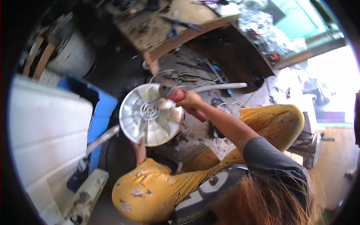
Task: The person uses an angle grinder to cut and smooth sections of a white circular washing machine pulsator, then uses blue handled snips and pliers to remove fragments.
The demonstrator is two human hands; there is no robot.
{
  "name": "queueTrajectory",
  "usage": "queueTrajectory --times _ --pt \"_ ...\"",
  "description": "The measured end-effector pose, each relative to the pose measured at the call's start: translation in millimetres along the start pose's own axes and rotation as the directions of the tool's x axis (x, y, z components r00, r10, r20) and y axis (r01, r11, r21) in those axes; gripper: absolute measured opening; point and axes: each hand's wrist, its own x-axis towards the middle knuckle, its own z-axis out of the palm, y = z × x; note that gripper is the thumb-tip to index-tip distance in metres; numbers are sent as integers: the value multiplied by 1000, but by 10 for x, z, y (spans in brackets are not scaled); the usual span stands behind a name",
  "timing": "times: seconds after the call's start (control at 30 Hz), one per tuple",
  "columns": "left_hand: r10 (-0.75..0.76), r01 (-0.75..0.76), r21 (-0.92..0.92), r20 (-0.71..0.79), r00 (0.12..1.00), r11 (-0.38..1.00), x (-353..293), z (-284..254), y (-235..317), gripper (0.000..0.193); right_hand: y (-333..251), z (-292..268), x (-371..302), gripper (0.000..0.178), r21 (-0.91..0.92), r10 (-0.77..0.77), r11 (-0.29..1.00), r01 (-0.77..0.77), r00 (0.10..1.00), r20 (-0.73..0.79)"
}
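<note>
A round, shallow part of off-white plastic, with ribs fanning out from a ringed centre [149, 111], is held level with the person's knees, its ribbed face turned up toward the person's head. The left hand [140, 150] grips its near rim: the thumb lies over the edge, and the other fingers are mostly hidden, so I cannot tell how far they wrap beneath. Over the part's right side is a red handheld power grinder with a round disc at its head [174, 93]. The right hand [190, 100] is closed around the grinder's body, fingers curled. Whether the disc touches the plastic, I cannot tell from here.

The person sits low, knees apart, in yellow trousers printed with flowers [142, 189] and a dark grey short-sleeved shirt [268, 152]. Just beyond the grinder, a pale grey straight pipe [225, 86] slants across the littered floor, near a pair of yellow-green handled pliers [189, 77]. Farther off stands a low wooden table [146, 28], with blue-handled scissors [173, 34] by its edge; a curved brown sheet [240, 56] stands beside it. To the person's left are a blue plastic bin [107, 101] and a large white panel [52, 127].
</note>
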Motion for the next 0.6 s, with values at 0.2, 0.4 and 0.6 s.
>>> queueTrajectory --times 0.2,0.4,0.6 --pt "44 -45 18 25 999 999 96 133 -56 61 34 -45 -54 79 -50 -30 998 30 1000 3" --pt "-135 138 -78 41 990 987 6 136 90 68 28 -39 -162 75 13 -32 999 32 999 -30" --pt "-216 229 -120 113 970 966 -12 120 170 69 69 -86 -287 75 62 17 998 -15 999 -38"
